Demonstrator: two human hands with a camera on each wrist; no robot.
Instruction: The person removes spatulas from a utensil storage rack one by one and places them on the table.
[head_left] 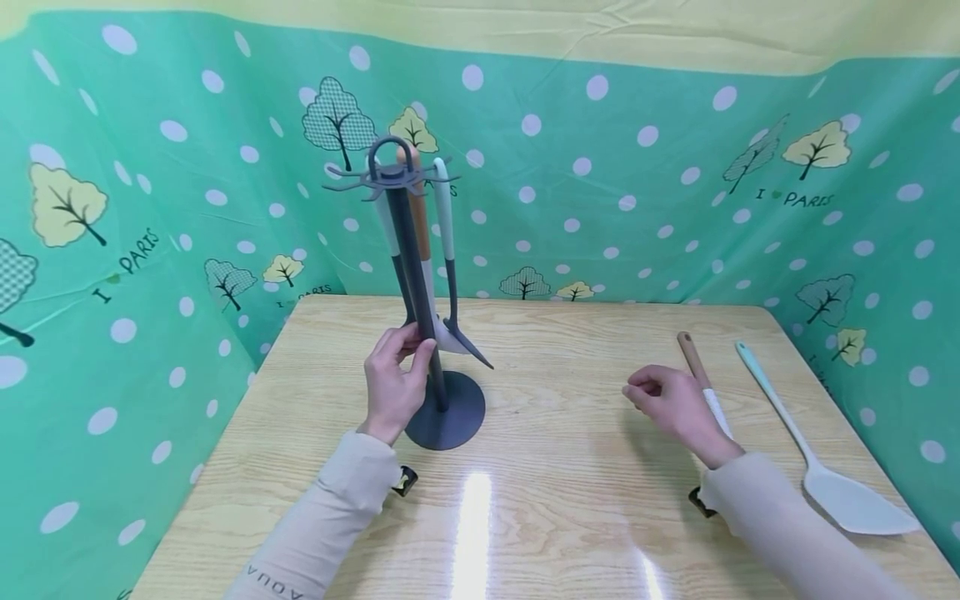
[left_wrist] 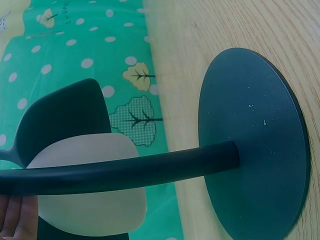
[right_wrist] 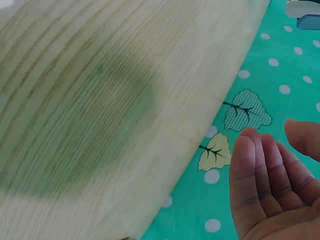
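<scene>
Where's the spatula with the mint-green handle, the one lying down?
In the head view, the mint-handled spatula lies near the right edge of the table, to the right of the brown-handled utensil and the right hand.

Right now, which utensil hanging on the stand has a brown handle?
In the head view, the middle utensil; the left utensil and right utensil are both pale-handled.
</scene>
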